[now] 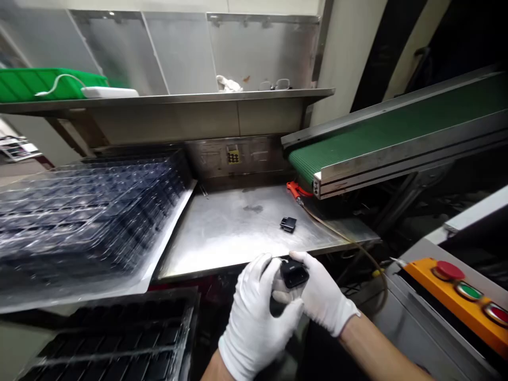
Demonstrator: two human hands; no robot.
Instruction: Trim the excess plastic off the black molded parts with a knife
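My left hand (257, 317) and my right hand (317, 291), both in white gloves, meet just past the front edge of a stainless steel table (226, 233). Together they hold a small black plastic part (293, 273), its lower side hidden by my fingers. A second small black part (288, 224) lies on the steel a little beyond my hands. Near the table's back right corner rests an orange-red air blow gun (296, 191), with a thin tan hose (337, 233) trailing off to the right.
A tall stack of clear plastic trays (79, 222) fills the left side, with a black tray stack (119, 344) below it. A green belt conveyor (397, 127) runs in at the right. An orange button panel (456, 296) sits at lower right, and a shelf (166, 100) holds a green bin (47, 84).
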